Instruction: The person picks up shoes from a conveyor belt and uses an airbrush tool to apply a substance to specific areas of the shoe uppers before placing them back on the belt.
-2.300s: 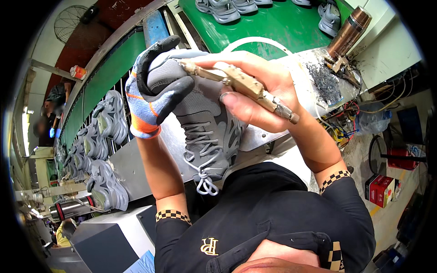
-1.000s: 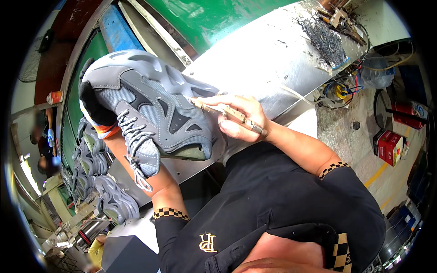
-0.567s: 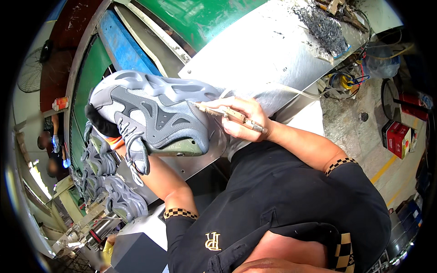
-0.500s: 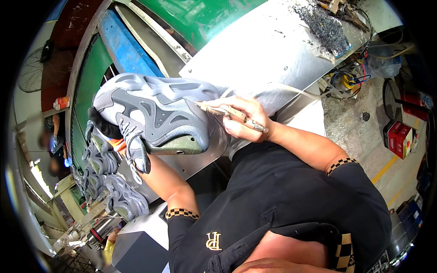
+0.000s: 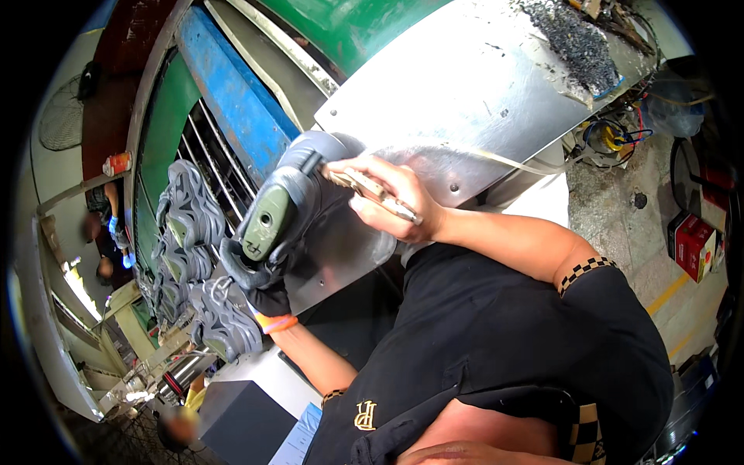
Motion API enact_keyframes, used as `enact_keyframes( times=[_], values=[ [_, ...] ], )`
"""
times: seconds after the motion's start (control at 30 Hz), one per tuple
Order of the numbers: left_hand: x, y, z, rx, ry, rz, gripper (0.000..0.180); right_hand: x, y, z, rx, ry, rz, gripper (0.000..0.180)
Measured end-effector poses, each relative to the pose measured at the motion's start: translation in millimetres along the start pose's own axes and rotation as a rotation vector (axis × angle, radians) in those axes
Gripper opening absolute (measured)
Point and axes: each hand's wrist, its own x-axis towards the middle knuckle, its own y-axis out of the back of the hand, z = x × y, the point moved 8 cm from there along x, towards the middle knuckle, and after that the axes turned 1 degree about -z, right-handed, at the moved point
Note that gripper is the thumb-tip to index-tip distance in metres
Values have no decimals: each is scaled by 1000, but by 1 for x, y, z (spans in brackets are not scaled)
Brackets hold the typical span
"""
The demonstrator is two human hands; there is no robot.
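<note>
A grey sneaker (image 5: pixel 298 194) with a green heel panel (image 5: pixel 267 221) is tilted so its heel faces me. My left hand (image 5: pixel 267 301), in a black glove with an orange cuff, grips it at the collar; its fingers are partly hidden. My right hand (image 5: pixel 391 198) is closed round a slim brass and silver hand tool (image 5: pixel 376 194), whose exact kind I cannot make out. The tool's tip is at the edge of the sole by the heel, seemingly touching it. Behind that hand runs a pale hose (image 5: pixel 504 157).
Several similar grey sneakers (image 5: pixel 190 209) stand at the left beside a rack of bars and a blue panel (image 5: pixel 232 93). A metal worktop (image 5: pixel 418 85) lies beyond my hands, dark shavings (image 5: pixel 570 43) on its far right. A red box (image 5: pixel 692 244) sits on the floor. Another person's gloved hand (image 5: pixel 128 260) shows far left.
The sneaker has turned from its side to its heel and tipped, with my left hand lower and nearer now. The tool has shifted slightly left, from the side to the heel's sole edge.
</note>
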Motion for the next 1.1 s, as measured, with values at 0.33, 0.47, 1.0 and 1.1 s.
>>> enact_keyframes(
  times=[0.33, 0.47, 1.0, 1.1],
  values=[
    [-140, 5, -41, -137, 796, 128, 64, -2, -7, 6, -12, -99, 3, 46],
    [-150, -37, -35, -192, 833, -30, 71, -7, -8, 13, -19, -106, 1, 46],
    [-152, -102, -37, -510, 934, -88, 81, -20, -9, 26, 172, -227, -41, 38],
    [-149, -115, -37, -605, 916, -123, 88, -28, -4, 21, 206, -281, -83, 37]
  ],
)
